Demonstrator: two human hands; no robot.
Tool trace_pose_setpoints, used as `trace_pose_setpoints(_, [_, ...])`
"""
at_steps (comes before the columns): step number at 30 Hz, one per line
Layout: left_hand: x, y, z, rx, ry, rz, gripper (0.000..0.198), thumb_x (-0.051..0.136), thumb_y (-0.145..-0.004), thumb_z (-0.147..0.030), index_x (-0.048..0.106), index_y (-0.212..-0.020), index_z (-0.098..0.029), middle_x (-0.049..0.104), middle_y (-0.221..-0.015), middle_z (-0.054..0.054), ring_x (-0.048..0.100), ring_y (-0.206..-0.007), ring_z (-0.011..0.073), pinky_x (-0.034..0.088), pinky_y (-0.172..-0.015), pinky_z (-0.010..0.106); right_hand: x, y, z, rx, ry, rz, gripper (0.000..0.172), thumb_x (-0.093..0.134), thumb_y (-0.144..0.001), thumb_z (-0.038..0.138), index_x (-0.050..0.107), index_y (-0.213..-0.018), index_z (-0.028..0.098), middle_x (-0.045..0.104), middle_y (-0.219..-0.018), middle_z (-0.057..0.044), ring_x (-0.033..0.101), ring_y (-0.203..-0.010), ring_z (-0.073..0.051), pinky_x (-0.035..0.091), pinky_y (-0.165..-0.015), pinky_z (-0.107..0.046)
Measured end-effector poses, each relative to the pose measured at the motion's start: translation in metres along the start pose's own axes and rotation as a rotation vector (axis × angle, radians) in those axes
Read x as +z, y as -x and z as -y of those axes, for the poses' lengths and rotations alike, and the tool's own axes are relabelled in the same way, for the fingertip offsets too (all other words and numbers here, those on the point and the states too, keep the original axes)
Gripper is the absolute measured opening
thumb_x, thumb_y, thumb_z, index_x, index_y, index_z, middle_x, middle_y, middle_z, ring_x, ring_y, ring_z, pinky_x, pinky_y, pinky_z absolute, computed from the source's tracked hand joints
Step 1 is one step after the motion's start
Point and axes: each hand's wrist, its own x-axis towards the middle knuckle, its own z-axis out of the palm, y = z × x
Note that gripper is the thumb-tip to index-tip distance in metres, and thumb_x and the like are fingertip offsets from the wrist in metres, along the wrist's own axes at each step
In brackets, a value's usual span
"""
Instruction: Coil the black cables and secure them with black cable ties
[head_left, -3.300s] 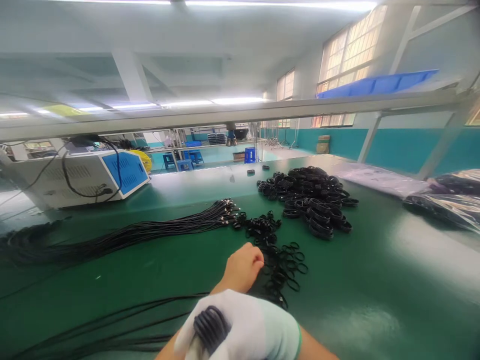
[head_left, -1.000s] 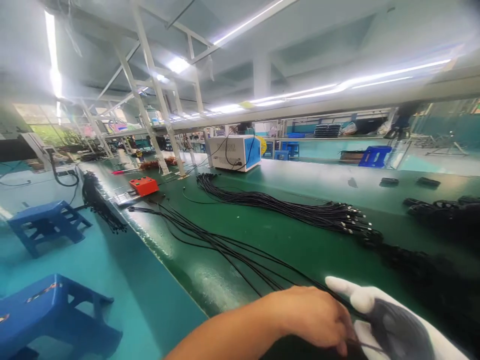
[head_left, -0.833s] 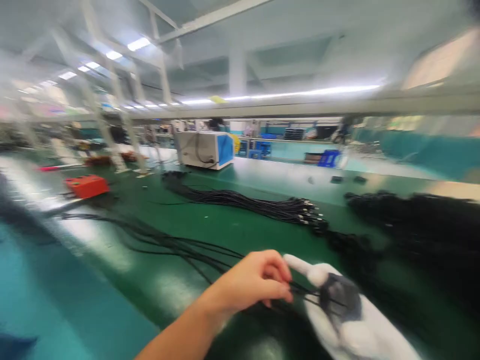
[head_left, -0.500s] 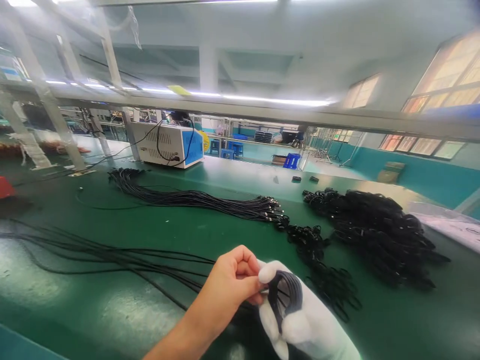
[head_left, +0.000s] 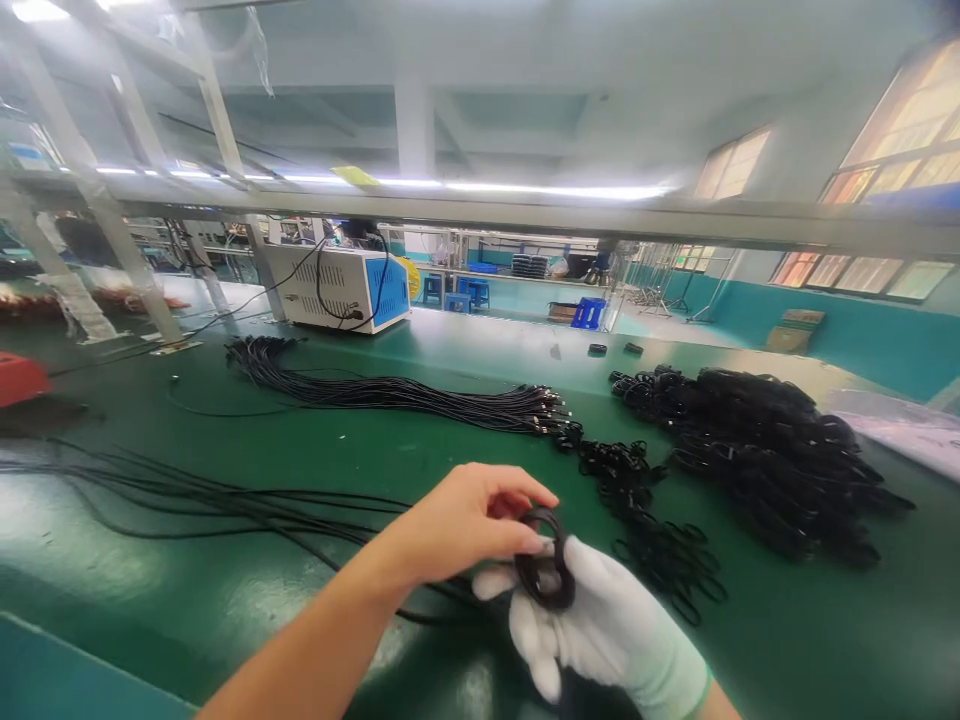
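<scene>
A small coil of black cable point(head_left: 559, 592) is between my hands in the lower middle of the head view. My bare left hand point(head_left: 454, 525) pinches its upper left side, thumb in front and index finger over the top. In a white glove, my right hand point(head_left: 615, 615) holds the coil from the right and below, its lower fingers bent under it. Loose black cables point(head_left: 247, 510) lie on the green table and run in from the left, passing behind my left wrist. Part of the coil is hidden by my fingers.
A long bundle of black cables point(head_left: 405, 393) lies across the table beyond my hands. Black loops point(head_left: 619, 470) and a large heap of coiled cables point(head_left: 757, 450) are on the right. A white and blue box-shaped machine point(head_left: 341, 290) stands at the back, below a shelf rail point(head_left: 480, 208).
The coil has turned and now faces me more as a round ring. My left hand has shifted onto its top, and my right hand's fingers have opened somewhat around it.
</scene>
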Motion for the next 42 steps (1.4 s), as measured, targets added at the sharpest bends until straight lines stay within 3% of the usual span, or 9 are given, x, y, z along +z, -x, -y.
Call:
trace_pose_setpoints(3, [0.000, -0.014, 0.015, -0.162, 0.064, -0.120, 0.031, 0.070, -0.063, -0.025, 0.061, -0.091, -0.014, 0.054, -0.060, -0.005, 0.053, -0.049, 0.0109, 0.042, -0.044, 0.020, 0.005, -0.009, 0.004, -0.168, 0.170, -0.253, 0.054, 0.060, -0.075, 0.052, 0.051, -0.112, 0.015, 0.059, -0.103, -0.011, 0.058, -0.088, -0.021, 0.051, -0.067, -0.033])
trace_pose_setpoints(7, [0.007, -0.015, 0.030, -0.172, 0.122, -0.296, 0.028, 0.064, -0.070, -0.033, 0.056, -0.090, -0.015, 0.056, -0.056, -0.004, 0.055, -0.045, 0.0121, 0.044, -0.043, 0.021, 0.006, -0.015, 0.003, -0.243, 0.375, -0.470, 0.066, 0.075, -0.063, 0.029, 0.042, -0.119, 0.020, 0.057, -0.106, -0.009, 0.057, -0.093, -0.024, 0.051, -0.074, -0.039])
trace_pose_setpoints(10, [0.011, -0.005, 0.033, -0.169, 0.206, -0.321, 0.019, 0.053, -0.078, -0.033, 0.055, -0.078, -0.015, 0.058, -0.062, -0.001, 0.050, -0.045, 0.0082, 0.039, -0.042, 0.018, -0.001, -0.014, -0.001, -0.189, 0.266, -0.421, 0.064, 0.075, -0.061, 0.035, 0.043, -0.114, 0.019, 0.055, -0.108, -0.010, 0.059, -0.096, -0.026, 0.051, -0.078, -0.045])
trace_pose_setpoints(15, [0.019, 0.009, 0.038, -0.223, 0.298, -0.175, 0.009, 0.060, -0.070, -0.021, 0.053, -0.071, -0.014, 0.049, -0.060, -0.005, 0.042, -0.048, 0.0057, 0.032, -0.041, 0.016, -0.004, -0.016, -0.002, -0.155, 0.238, -0.335, 0.063, 0.078, -0.058, 0.029, 0.046, -0.111, 0.019, 0.055, -0.109, -0.008, 0.059, -0.094, -0.026, 0.051, -0.079, -0.045])
trace_pose_setpoints(23, [0.025, 0.013, 0.053, -0.185, 0.477, -0.108, 0.012, 0.056, -0.074, -0.023, 0.049, -0.070, -0.014, 0.052, -0.060, -0.003, 0.045, -0.054, 0.0073, 0.037, -0.053, 0.020, 0.002, -0.012, -0.006, -0.138, 0.145, -0.215, 0.042, 0.070, -0.070, 0.025, 0.052, -0.108, 0.015, 0.057, -0.094, -0.007, 0.058, -0.083, -0.019, 0.049, -0.077, -0.042])
trace_pose_setpoints(30, [0.020, 0.014, 0.042, -0.197, 0.274, -0.064, 0.013, 0.048, -0.078, -0.022, 0.050, -0.067, -0.016, 0.055, -0.059, -0.001, 0.050, -0.054, 0.0107, 0.042, -0.056, 0.024, 0.002, -0.012, -0.008, -0.117, 0.086, -0.237, 0.041, 0.073, -0.067, 0.024, 0.054, -0.102, 0.014, 0.056, -0.089, -0.005, 0.055, -0.081, -0.018, 0.050, -0.073, -0.040])
trace_pose_setpoints(34, [0.022, 0.018, 0.041, -0.027, -0.320, -0.426, 0.017, 0.044, -0.078, -0.012, 0.058, -0.084, -0.020, 0.060, -0.083, 0.002, 0.056, -0.071, 0.0155, 0.045, -0.064, 0.027, 0.004, -0.011, -0.008, -0.105, 0.019, -0.214, 0.041, 0.072, -0.067, 0.022, 0.054, -0.103, 0.017, 0.052, -0.105, -0.007, 0.054, -0.092, -0.019, 0.050, -0.076, -0.038])
trace_pose_setpoints(37, [0.029, 0.017, 0.051, 0.229, -0.629, -0.539, 0.035, 0.040, -0.072, -0.001, 0.062, -0.092, -0.020, 0.060, -0.088, 0.004, 0.056, -0.079, 0.0174, 0.045, -0.072, 0.029, 0.006, -0.012, -0.012, -0.124, 0.068, -0.241, 0.043, 0.072, -0.065, 0.018, 0.054, -0.104, 0.018, 0.053, -0.102, -0.007, 0.052, -0.092, -0.019, 0.051, -0.074, -0.037])
trace_pose_setpoints(42, [0.034, 0.009, 0.069, 0.345, -0.545, -0.626, 0.031, 0.042, -0.076, -0.001, 0.066, -0.084, -0.018, 0.059, -0.072, 0.001, 0.056, -0.066, 0.0122, 0.045, -0.063, 0.022, 0.010, -0.014, -0.016, -0.159, 0.030, -0.219, 0.046, 0.072, -0.064, 0.015, 0.055, -0.106, 0.019, 0.052, -0.101, -0.005, 0.050, -0.091, -0.018, 0.051, -0.072, -0.034])
